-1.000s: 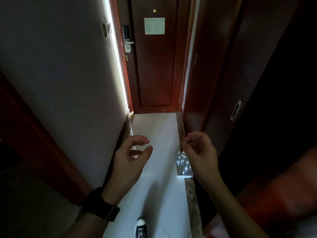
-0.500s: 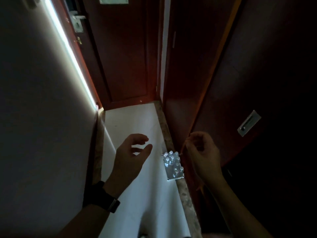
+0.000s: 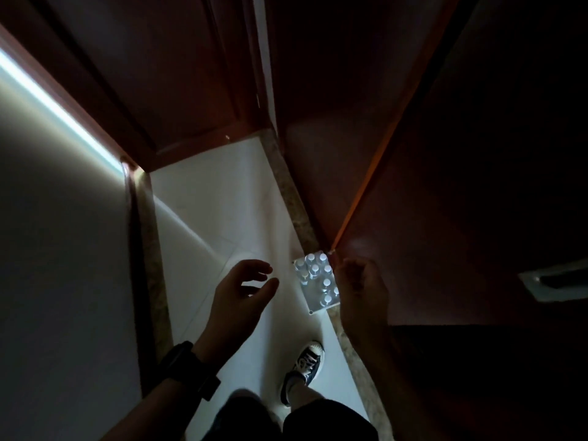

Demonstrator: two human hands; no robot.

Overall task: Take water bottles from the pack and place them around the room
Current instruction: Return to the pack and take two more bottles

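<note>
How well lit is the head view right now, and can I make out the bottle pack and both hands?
Head view: mostly dark; a bright light strip on the left lights the white floor. The bottle pack is pale and soft, its caps visible. The left hand shows clearly; the right hand is dim against dark wood.

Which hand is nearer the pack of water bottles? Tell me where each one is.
Right. The right hand hangs at the right edge of the pack of water bottles, overlapping it in the picture. The left hand hangs off to the pack's left, over the white floor.
</note>
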